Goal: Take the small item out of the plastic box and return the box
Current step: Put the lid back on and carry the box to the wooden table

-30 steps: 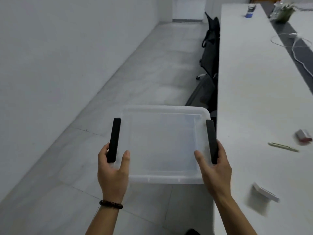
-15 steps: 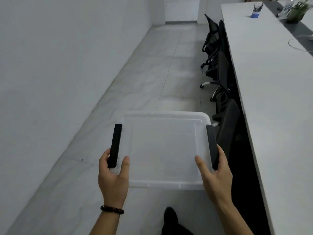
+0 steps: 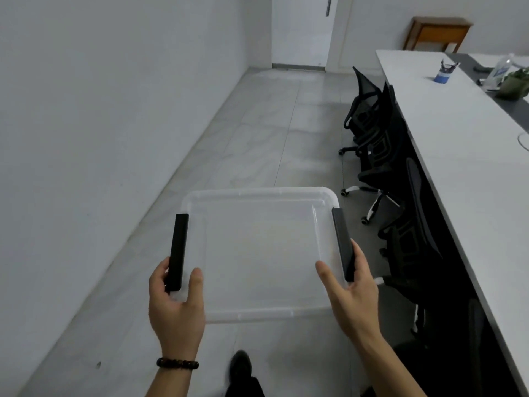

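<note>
I carry a clear plastic box point(image 3: 262, 253) with a translucent lid and two black side latches, held level in front of me above the grey floor. My left hand point(image 3: 176, 305) grips its left edge by the black latch, thumb on top of the lid. My right hand point(image 3: 347, 293) grips the right edge at the other latch. Nothing shows through the lid; I cannot tell whether anything is inside. No small item is in view.
A long white table point(image 3: 463, 156) runs along the right, with black office chairs point(image 3: 372, 133) tucked against it. A blue pen cup point(image 3: 442, 73) and a plant stand at its far end. A white wall lines the left; a door point(image 3: 300, 30) closes the corridor ahead. My shoe point(image 3: 240, 365) shows below.
The view has swung away from the table and up along the corridor; the table's near items have left view. The box stays held the same way in both hands as I walk.
</note>
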`<control>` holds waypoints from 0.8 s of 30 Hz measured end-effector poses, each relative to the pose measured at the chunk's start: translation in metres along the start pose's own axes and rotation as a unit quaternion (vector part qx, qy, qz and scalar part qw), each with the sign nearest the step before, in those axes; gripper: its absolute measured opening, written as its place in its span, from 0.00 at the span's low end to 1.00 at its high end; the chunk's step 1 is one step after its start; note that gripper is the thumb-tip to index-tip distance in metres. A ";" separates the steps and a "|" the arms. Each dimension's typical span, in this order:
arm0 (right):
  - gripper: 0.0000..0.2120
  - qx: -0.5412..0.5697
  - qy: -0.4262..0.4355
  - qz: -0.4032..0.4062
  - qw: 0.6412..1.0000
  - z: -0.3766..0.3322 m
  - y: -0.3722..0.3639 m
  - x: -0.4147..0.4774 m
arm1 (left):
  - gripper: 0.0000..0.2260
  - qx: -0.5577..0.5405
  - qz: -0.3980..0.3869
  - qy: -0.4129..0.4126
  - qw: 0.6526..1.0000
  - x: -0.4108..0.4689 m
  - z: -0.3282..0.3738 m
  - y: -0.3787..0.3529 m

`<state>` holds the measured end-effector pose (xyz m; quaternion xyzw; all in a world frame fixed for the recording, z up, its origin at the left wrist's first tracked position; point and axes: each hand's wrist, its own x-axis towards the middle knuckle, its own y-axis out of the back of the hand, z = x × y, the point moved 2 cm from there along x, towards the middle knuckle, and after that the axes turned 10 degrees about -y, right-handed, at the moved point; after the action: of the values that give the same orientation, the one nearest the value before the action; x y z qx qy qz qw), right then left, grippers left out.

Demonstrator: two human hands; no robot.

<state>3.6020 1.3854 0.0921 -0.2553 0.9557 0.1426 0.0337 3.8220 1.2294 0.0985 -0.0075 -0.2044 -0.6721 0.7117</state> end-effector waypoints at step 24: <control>0.39 0.056 -0.041 0.150 0.986 -0.162 -0.139 0.683 | 0.16 -0.004 -0.145 -0.109 0.983 0.528 0.035 -0.607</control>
<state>3.0805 0.8969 0.1179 -0.1010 0.9874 0.1030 0.0654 3.2365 0.6775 0.1291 -0.0545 -0.2771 -0.7638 0.5803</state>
